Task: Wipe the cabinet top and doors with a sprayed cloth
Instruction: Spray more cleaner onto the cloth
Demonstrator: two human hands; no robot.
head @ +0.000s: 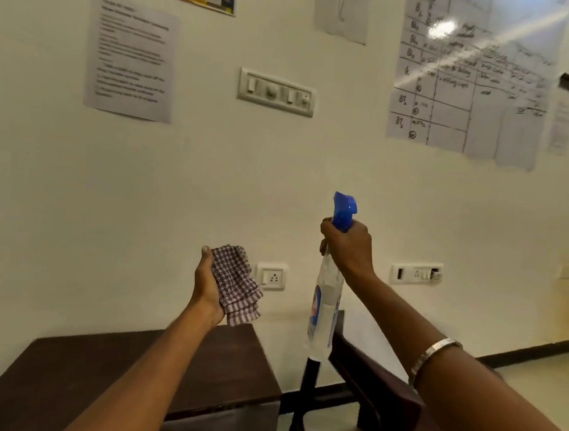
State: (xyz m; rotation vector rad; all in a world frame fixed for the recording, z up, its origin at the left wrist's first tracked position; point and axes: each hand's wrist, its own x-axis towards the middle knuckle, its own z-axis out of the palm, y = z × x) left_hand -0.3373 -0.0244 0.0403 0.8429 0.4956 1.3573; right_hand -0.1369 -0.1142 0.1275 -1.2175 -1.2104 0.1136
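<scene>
My left hand (pixel 206 286) holds a folded checked cloth (pixel 235 285) up in front of the wall, palm turned to the right. My right hand (pixel 349 245) grips the neck of a clear spray bottle (pixel 325 308) with a blue trigger head, held upright just right of the cloth. The bottle's nozzle points left toward the cloth. Below both arms lies the dark brown cabinet top (pixel 90 370).
A dark wooden chair or bench frame (pixel 394 403) stands right of the cabinet. Wall sockets (pixel 272 277) and a switch panel (pixel 276 91) sit on the cream wall, along with several taped papers. Pale floor shows at the lower right.
</scene>
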